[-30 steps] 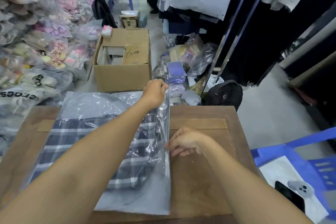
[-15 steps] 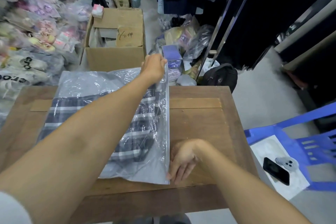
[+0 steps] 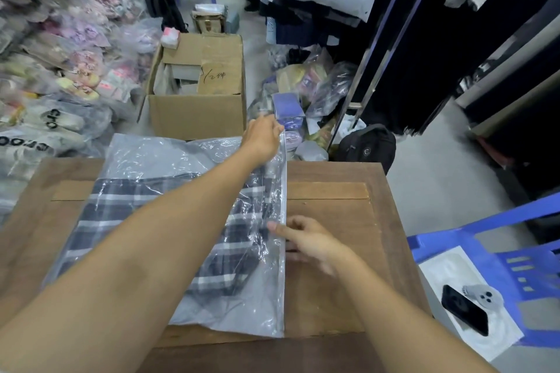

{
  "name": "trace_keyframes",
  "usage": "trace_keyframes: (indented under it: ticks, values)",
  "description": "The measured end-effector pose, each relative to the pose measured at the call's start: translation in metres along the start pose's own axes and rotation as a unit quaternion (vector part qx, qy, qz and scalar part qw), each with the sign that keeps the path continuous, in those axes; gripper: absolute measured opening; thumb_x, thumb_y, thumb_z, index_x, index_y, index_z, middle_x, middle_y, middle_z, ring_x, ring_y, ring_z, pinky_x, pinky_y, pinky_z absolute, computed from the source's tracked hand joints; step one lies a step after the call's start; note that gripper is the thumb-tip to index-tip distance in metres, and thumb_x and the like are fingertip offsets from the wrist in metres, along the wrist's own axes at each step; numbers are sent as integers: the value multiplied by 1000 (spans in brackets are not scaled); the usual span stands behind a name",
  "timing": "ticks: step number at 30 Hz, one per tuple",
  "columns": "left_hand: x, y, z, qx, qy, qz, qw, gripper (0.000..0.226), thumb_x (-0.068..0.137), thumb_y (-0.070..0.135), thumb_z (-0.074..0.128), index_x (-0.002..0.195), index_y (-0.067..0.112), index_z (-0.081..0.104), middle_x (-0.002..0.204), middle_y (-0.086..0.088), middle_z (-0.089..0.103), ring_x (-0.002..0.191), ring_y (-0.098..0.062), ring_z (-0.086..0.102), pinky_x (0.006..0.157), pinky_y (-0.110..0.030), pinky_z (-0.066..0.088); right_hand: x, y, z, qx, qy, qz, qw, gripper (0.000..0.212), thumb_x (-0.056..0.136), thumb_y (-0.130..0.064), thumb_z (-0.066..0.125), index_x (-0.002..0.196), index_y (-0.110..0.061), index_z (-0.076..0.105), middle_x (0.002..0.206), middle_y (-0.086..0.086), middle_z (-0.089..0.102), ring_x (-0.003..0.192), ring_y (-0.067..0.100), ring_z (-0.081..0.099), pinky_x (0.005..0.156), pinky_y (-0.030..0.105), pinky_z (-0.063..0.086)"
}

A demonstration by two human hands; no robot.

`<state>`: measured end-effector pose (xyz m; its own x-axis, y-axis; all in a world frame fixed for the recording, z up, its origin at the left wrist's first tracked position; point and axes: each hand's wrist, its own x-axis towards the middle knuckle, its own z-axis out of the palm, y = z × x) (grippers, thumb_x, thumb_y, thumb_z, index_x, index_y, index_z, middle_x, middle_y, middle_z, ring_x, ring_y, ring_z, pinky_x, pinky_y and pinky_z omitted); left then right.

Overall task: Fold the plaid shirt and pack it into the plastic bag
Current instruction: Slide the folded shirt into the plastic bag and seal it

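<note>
The dark blue-and-white plaid shirt (image 3: 115,221) lies folded inside a clear plastic bag (image 3: 151,154) on the wooden table (image 3: 333,297). The bag's mouth is a straight strip along its right side. My left hand (image 3: 262,138) reaches across the bag and pinches the far end of that strip, at the table's far edge. My right hand (image 3: 309,241) lies on the table beside the strip's middle, with its fingertips pressing on the strip and the other fingers spread.
A cardboard box (image 3: 197,91) stands beyond the table. Bagged goods are piled at the left (image 3: 60,54). A black backpack (image 3: 368,145) sits by a clothes rack. At the right, a blue plastic chair (image 3: 491,251) holds a phone (image 3: 463,309). A person sits far back.
My right hand slid along the bag's open edge: down to the near corner, then back up to its middle. The left hand kept its hold on the far end.
</note>
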<state>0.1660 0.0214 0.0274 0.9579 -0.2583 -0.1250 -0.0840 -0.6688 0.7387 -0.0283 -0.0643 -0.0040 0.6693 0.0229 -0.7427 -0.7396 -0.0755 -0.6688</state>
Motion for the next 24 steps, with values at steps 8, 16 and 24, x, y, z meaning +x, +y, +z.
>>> trace_keyframes:
  ticks: [8,16,24]
  values:
    - [-14,-10,-22,-12,-1,49,999,23,98,22,57,117,16,69,124,-3,65,113,-24,59,102,-42,47,14,-17,-9,47,103,-74,991,11,92,-13,72,93,-5,65,96,20,71,77,21,64,70,35,58]
    - [-59,-54,-70,261,-154,-3,953,69,81,63,64,137,24,51,142,-7,51,136,-29,41,109,-46,38,22,-9,-57,-180,351,-98,914,21,90,-20,71,108,-15,62,121,8,64,114,34,59,101,48,48]
    - [-144,-134,-73,309,-229,-39,922,145,42,97,57,147,43,-27,155,1,-41,141,-30,-39,119,-55,-13,21,8,0,-542,183,-192,798,93,84,-87,25,160,-40,-3,164,-3,-27,150,26,-30,124,50,-11]
